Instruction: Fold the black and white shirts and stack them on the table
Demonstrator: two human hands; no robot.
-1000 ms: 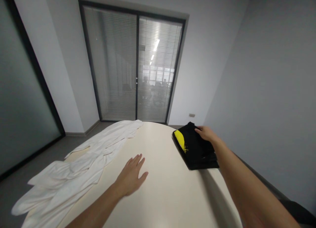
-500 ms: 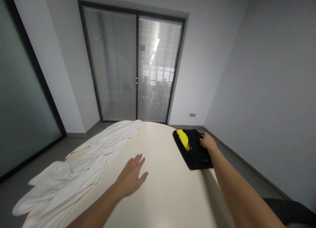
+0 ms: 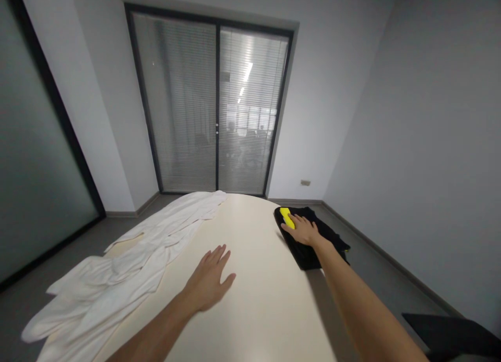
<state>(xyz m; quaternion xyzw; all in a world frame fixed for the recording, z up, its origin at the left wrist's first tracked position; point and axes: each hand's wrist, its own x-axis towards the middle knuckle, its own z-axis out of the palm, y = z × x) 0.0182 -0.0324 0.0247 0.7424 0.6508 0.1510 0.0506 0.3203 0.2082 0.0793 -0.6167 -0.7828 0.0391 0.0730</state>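
A black garment with a yellow print lies at the right edge of the table, its lower part in a flat stack of folds and one flap reaching out to the right. My right hand rests on top of it with fingers spread, covering part of the print. My left hand is open over the middle of the table, palm down, apart from any cloth. White cloth lies crumpled along the table's left side, some of it hanging past the edge.
The pale round-edged table fills the foreground. Glass doors with blinds stand beyond it, and a plain wall rises at the right. A dark object, perhaps a chair, is at the lower right.
My right hand has moved left from the garment's right edge onto its yellow print. A black flap now spreads out to the right. My left hand has stayed put.
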